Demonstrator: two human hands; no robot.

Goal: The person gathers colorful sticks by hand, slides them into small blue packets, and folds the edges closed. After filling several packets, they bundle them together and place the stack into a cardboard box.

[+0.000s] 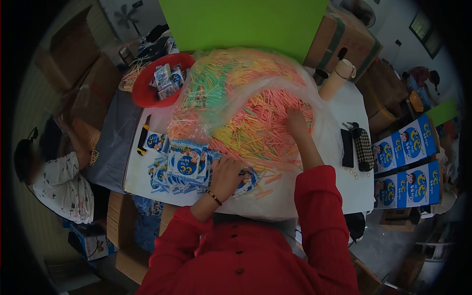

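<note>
My left hand (225, 178) rests at the front of the white table, its fingers curled at the edge of a blue-and-white printed packet (249, 181). A pile of similar flat packets (184, 167) lies just left of that hand. My right hand (296, 123) reaches into a large heap of thin coloured sticks (260, 115), pink, orange, yellow and green. Its fingertips are sunk among the pink sticks, so what they hold is hidden. Clear plastic sheeting (231, 110) lies around and partly over the heap.
A red basin (142, 88) with packets stands at the back left, near a box cutter (143, 137). To the right are a beige bottle (337, 78) and a checked pouch (364, 150). A green panel (241, 24) rises behind. Another person (64, 182) sits at left.
</note>
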